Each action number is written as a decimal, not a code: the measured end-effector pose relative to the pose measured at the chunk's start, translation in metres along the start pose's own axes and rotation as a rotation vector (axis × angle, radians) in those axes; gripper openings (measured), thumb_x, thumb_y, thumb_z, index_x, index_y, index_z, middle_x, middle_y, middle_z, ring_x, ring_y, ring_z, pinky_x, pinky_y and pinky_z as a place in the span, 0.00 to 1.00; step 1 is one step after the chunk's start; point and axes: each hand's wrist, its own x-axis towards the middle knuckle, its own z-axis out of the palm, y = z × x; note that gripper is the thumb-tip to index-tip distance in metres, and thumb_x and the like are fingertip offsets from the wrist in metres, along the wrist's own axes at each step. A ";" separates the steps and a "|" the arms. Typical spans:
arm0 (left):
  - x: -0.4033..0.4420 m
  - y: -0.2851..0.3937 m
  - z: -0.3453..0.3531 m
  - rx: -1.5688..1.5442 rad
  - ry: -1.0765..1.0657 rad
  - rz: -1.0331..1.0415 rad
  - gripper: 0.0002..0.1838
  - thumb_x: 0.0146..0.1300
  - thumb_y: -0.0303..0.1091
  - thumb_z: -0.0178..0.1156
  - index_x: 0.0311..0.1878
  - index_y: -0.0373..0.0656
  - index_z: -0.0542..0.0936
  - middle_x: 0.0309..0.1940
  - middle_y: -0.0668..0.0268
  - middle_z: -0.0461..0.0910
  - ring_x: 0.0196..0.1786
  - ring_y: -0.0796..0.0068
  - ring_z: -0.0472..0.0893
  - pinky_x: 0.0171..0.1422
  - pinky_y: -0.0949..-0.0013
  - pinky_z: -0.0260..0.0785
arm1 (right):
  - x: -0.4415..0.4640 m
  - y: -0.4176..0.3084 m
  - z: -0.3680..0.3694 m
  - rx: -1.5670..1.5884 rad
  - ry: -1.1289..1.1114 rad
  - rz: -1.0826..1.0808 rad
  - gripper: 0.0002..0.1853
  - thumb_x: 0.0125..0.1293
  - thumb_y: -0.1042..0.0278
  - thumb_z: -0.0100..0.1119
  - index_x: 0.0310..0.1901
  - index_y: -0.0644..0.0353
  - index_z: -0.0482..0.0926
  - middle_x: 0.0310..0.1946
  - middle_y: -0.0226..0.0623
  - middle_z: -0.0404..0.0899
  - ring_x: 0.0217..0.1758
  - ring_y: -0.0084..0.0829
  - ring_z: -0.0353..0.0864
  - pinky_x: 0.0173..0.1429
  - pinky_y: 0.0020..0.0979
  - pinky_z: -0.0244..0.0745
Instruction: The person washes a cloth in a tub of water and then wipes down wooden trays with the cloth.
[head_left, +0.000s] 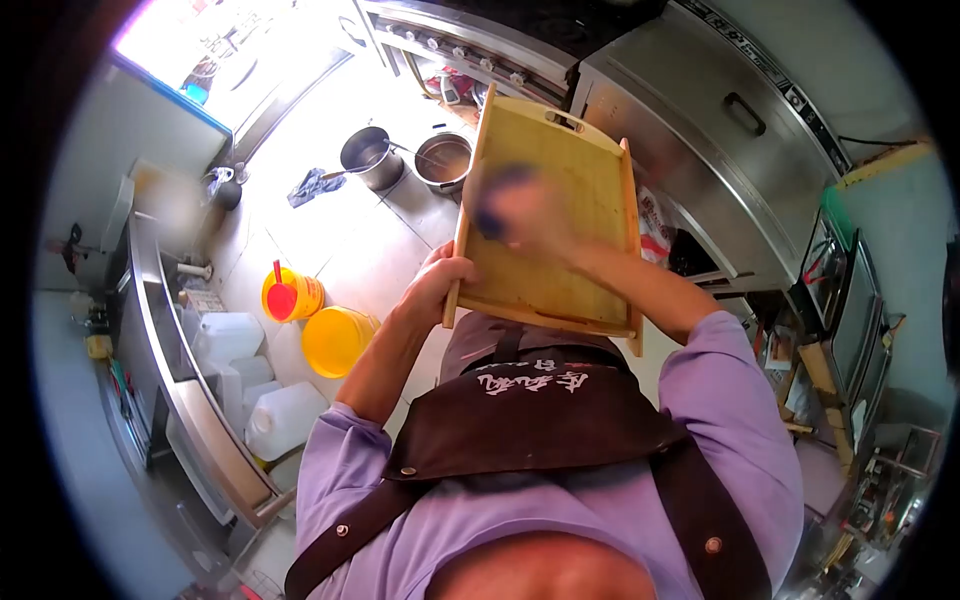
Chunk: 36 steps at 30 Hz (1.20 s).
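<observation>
A wooden tray (590, 180) with raised sides and a handle slot at its far end is held tilted in front of my body. My left hand (443, 275) grips its left side near the lower corner, fingers wrapped round the edge. Over the inner face of the tray is my right hand (535, 215), blurred, on a dark blue cloth (497, 205) that touches or lies close to the wood. The blur hides the exact outline of the fingers and the cloth.
Two metal pots (372, 158) stand on the tiled floor beyond the tray, beside a dark cloth. Yellow buckets (338, 340) and white plastic jugs (285, 420) are at the left, near a metal counter (185, 370). A stove (470, 50) and steel cabinet (700, 110) stand ahead and right.
</observation>
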 end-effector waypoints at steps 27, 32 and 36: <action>0.109 0.069 0.021 0.086 0.039 0.050 0.15 0.46 0.23 0.55 0.41 0.37 0.73 0.31 0.68 0.75 0.30 0.80 0.74 0.35 0.77 0.70 | 0.096 0.185 0.027 0.339 -0.035 0.299 0.25 0.43 0.59 0.70 0.45 0.54 0.77 0.38 0.40 0.80 0.43 0.40 0.79 0.48 0.38 0.72; 0.106 0.068 0.016 0.142 0.021 0.020 0.15 0.46 0.24 0.55 0.41 0.38 0.73 0.32 0.68 0.75 0.32 0.79 0.74 0.37 0.76 0.69 | 0.103 0.186 0.012 0.521 -0.238 0.324 0.31 0.40 0.60 0.73 0.50 0.55 0.75 0.41 0.38 0.79 0.45 0.36 0.78 0.51 0.36 0.72; 0.103 0.066 0.017 0.125 0.031 0.004 0.15 0.45 0.23 0.56 0.40 0.38 0.73 0.31 0.68 0.74 0.32 0.79 0.74 0.36 0.76 0.68 | 0.104 0.174 0.005 0.445 -0.273 0.313 0.33 0.38 0.60 0.74 0.50 0.55 0.76 0.42 0.38 0.79 0.45 0.36 0.78 0.51 0.35 0.72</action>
